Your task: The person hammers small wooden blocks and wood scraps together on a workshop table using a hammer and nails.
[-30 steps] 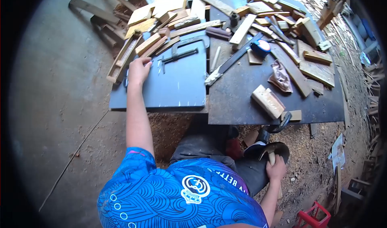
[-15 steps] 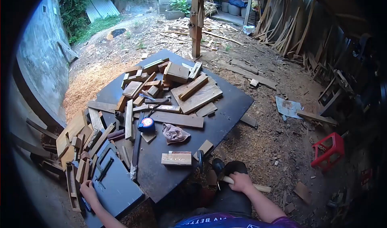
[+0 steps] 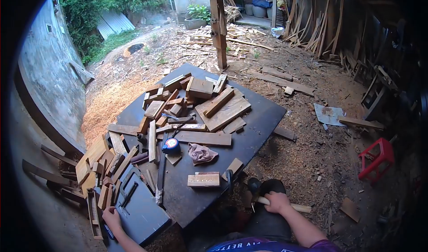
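Note:
My right hand (image 3: 277,202) is closed around the light wooden handle of a hammer (image 3: 301,208), held over my right leg. The dark hammer head (image 3: 254,186) points to the left, near the table's front edge. My left hand (image 3: 112,218) is at the left edge of a grey board (image 3: 145,214), its fingers curled beside the wood offcuts (image 3: 105,195). What those fingers hold, if anything, is hidden. A black clamp-like metal tool (image 3: 129,195) lies on the grey board. A small wood block with light spots (image 3: 203,180) lies on the dark table (image 3: 191,207).
A crumpled cloth (image 3: 201,154), a blue tape measure (image 3: 170,146) and a heap of wood blocks (image 3: 199,88) lie on the table. A black clamp (image 3: 229,178) grips its front edge. A wooden post (image 3: 218,33) stands behind; a red stool (image 3: 377,159) is at right.
The whole view has shifted slightly, so things appear lower and further right. Both hands keep nearly the same places, the right one still around the hammer handle.

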A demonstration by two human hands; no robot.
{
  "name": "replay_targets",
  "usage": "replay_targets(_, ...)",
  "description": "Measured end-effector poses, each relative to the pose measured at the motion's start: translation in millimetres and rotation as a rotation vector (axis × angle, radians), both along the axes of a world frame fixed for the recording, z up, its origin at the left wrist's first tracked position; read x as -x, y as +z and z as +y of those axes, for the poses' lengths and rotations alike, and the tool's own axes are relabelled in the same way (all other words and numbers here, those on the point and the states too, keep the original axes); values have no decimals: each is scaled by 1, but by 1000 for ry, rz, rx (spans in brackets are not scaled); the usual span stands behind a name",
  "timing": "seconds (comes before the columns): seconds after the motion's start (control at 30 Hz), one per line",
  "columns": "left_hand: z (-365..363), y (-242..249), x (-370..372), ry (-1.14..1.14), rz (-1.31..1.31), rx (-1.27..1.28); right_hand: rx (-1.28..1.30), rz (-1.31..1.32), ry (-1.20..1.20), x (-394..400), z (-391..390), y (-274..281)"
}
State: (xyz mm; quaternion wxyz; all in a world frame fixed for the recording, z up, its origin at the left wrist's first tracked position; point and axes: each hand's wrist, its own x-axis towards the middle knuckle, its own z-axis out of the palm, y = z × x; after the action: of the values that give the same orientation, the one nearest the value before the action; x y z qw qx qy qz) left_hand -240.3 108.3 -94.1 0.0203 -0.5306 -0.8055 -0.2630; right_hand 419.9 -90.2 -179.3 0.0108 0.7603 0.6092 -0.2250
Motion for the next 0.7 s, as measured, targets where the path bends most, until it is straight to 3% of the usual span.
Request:
replay_targets(0.33, 1, -5, 6, 16, 77, -27, -60, -15, 20, -2, -3, -12)
replay_targets(0.4, 1, 1, 2, 66, -5, 49, 1, -2, 7, -1, -1, -6)
replay_targets(0.53, 1, -12, 28, -24, 67, 37, -57, -12, 16, -4, -4, -17)
replay_targets(0.7, -10, 5, 10, -16, 94, 2, -46, -14, 8, -3, -4, -15)
